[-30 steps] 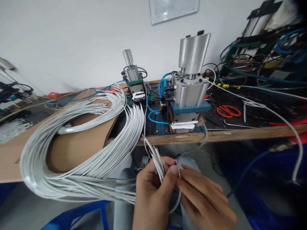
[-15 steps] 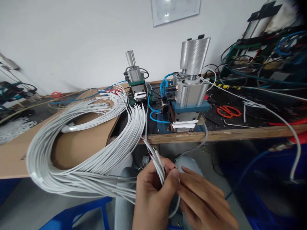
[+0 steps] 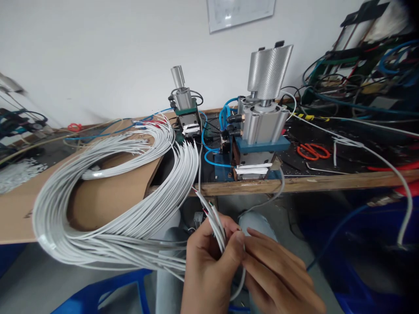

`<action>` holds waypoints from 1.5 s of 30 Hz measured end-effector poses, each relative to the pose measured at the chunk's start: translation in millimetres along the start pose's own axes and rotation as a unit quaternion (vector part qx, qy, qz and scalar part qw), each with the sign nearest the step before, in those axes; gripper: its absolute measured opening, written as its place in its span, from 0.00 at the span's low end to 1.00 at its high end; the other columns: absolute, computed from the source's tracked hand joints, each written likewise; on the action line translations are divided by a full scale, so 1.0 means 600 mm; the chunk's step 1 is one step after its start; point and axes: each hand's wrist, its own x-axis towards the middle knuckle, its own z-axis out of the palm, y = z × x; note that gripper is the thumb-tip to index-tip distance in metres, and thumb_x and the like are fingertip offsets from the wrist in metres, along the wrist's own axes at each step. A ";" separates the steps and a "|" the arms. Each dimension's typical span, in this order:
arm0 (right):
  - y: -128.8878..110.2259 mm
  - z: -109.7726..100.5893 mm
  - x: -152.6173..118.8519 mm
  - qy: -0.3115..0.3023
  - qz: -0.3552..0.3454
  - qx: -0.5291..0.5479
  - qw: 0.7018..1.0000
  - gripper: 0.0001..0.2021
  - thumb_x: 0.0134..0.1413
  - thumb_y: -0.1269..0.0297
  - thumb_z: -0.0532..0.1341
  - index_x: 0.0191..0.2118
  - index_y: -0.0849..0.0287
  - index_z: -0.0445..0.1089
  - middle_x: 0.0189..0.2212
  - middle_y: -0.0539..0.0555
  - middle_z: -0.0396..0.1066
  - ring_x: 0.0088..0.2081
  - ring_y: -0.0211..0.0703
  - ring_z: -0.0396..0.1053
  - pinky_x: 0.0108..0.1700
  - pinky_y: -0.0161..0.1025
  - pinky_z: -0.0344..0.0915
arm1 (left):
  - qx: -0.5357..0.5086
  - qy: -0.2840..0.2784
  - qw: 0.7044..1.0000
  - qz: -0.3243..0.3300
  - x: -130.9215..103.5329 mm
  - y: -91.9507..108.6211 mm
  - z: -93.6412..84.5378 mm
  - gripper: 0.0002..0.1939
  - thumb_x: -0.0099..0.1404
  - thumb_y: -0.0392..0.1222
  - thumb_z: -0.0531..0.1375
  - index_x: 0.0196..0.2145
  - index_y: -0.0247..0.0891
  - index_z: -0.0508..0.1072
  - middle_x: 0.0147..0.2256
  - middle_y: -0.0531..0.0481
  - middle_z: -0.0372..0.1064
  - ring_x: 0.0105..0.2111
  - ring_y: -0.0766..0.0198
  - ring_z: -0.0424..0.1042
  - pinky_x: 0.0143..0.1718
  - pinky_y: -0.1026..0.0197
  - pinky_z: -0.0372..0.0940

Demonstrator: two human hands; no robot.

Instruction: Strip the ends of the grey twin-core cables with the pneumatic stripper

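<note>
Several white cables run through my left hand, which is closed around them. Their cut ends point up and left, with small dark, green and red wire tips showing. Close against it, my right hand has its fingers pressed together on one white cable, which curves down below. That cable's tip sits by my left thumb and forefinger, and most of the grip is hidden behind the fingers. Left of the hands lies a large coiled bundle of white cables, its lower strands reaching toward my left wrist.
A pneumatic press with a knurled silver cylinder stands at the bench edge, and a smaller press farther back. Orange-handled scissors lie at the right. Cardboard lies under the coil. A blue stool is below.
The view has shifted very slightly. Both hands keep almost the same pose around the cables, and the cable loop under the right hand has moved a little.
</note>
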 end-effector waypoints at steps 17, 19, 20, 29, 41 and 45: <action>-0.016 0.079 -0.191 -0.269 0.203 0.060 0.940 0.20 0.58 0.73 0.53 0.55 0.54 0.66 0.36 0.53 0.78 0.34 0.45 0.78 0.33 0.37 0.75 | 0.086 -0.094 0.979 -0.160 -0.062 -0.122 -0.122 0.21 0.59 0.60 0.62 0.30 0.38 0.67 0.14 0.65 0.45 0.13 0.77 0.42 0.15 0.70 0.37; -0.021 0.063 -0.167 -0.257 0.244 0.081 0.932 0.18 0.63 0.71 0.52 0.57 0.55 0.63 0.38 0.54 0.76 0.37 0.43 0.77 0.37 0.36 0.73 | 0.104 -0.091 0.975 -0.173 -0.070 -0.127 -0.134 0.21 0.59 0.61 0.62 0.31 0.38 0.68 0.14 0.65 0.45 0.12 0.77 0.42 0.14 0.70 0.38; -0.024 0.053 -0.150 -0.243 0.269 0.093 0.927 0.16 0.65 0.69 0.51 0.57 0.55 0.62 0.39 0.54 0.75 0.37 0.42 0.76 0.38 0.35 0.73 | 0.112 -0.089 0.974 -0.178 -0.073 -0.128 -0.138 0.21 0.59 0.61 0.62 0.31 0.38 0.67 0.14 0.65 0.46 0.12 0.77 0.43 0.13 0.71 0.39; -0.052 0.014 -0.028 -0.175 0.394 0.320 0.844 0.08 0.63 0.62 0.57 0.32 0.55 0.69 0.30 0.49 0.68 0.29 0.36 0.67 0.31 0.32 0.62 | 0.177 -0.104 0.971 -0.125 -0.073 -0.120 -0.128 0.19 0.63 0.57 0.60 0.31 0.36 0.72 0.16 0.59 0.56 0.12 0.73 0.53 0.14 0.70 0.49; -0.071 0.035 -0.078 -0.085 0.572 0.459 0.674 0.18 0.57 0.49 0.60 0.26 0.58 0.67 0.20 0.46 0.62 0.23 0.35 0.62 0.27 0.32 0.59 | 0.075 -0.009 0.995 -0.063 -0.066 -0.108 -0.081 0.17 0.58 0.54 0.65 0.26 0.36 0.72 0.18 0.55 0.65 0.19 0.69 0.62 0.22 0.69 0.58; -0.067 0.027 -0.063 -0.141 0.537 0.484 0.676 0.19 0.60 0.50 0.57 0.26 0.59 0.67 0.19 0.46 0.62 0.24 0.35 0.63 0.28 0.32 0.59 | 0.024 -0.016 0.993 -0.118 -0.059 -0.094 -0.072 0.15 0.54 0.51 0.69 0.30 0.36 0.75 0.16 0.56 0.67 0.16 0.70 0.65 0.20 0.70 0.61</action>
